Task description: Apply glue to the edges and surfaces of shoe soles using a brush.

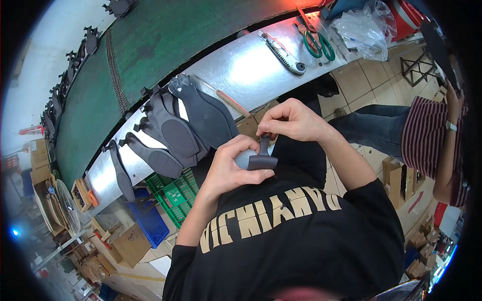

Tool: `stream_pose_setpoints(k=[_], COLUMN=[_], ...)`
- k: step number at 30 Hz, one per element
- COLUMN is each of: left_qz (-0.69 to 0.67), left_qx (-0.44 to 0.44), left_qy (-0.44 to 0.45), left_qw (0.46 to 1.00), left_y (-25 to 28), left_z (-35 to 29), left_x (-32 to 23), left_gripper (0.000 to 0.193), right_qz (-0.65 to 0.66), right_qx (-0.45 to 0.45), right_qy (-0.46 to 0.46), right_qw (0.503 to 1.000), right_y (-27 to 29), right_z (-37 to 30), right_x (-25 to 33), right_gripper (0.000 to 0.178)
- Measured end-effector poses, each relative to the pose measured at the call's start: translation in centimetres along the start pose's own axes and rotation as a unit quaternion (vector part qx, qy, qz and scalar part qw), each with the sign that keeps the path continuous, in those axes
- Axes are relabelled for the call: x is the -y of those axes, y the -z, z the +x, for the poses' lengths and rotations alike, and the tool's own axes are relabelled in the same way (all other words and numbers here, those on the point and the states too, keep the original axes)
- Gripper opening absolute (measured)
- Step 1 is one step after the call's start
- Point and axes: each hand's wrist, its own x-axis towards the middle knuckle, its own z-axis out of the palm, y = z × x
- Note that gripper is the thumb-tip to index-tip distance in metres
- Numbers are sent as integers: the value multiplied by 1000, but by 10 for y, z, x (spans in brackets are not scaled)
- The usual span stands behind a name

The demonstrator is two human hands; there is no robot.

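In front of my chest, my left hand (pixel 231 168) is closed round a dark grey moulded shoe sole (pixel 263 162), seen end-on. A paler rounded surface shows beside its dark end, within the curl of my fingers. From the sole a narrow tab stands up, and my right hand (pixel 293 123) pinches the top of it between thumb and fingertips. Just beyond my left hand, several dark grey shoe soles (pixel 173 133) lie overlapped on the metal ledge (pixel 236 65), tabs still on their far ends. A thin tool with a wooden handle (pixel 233 103) rests beside them.
Along the ledge lie a utility knife (pixel 283 54), green-handled scissors (pixel 318 44) and a clear plastic bag (pixel 364 27). A green conveyor belt (pixel 165 40) runs behind, with more soles at its far edge. Below stands a green crate (pixel 173 198). Another person (pixel 427 135) is at right.
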Motion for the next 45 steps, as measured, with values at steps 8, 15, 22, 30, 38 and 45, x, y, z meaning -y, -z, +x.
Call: stream_pose_setpoints(k=[8, 15, 22, 30, 38, 45], left_qz=[11, 53, 51, 19, 14, 2], left_qx=[5, 7, -14, -3, -20, -26], left_qy=[8, 21, 10, 21, 7, 24], left_qw=[1000, 998, 999, 1000, 1000, 999], left_y=[-1, -5, -8, 0, -1, 1], left_z=[2, 2, -1, -2, -1, -3], left_x=[0, -10, -12, -11, -5, -4], left_gripper=[43, 45, 45, 42, 45, 44], right_qz=[-138, -309, -293, -292, -212, -267], right_qx=[89, 132, 195, 208, 73, 79], right_qy=[30, 46, 20, 58, 194, 246], right_qw=[986, 941, 936, 932, 955, 928], right_y=[13, 10, 14, 31, 6, 3], right_z=[4, 9, 11, -3, -25, -30], right_x=[13, 45, 47, 37, 32, 25], right_gripper=[14, 11, 15, 39, 72, 81])
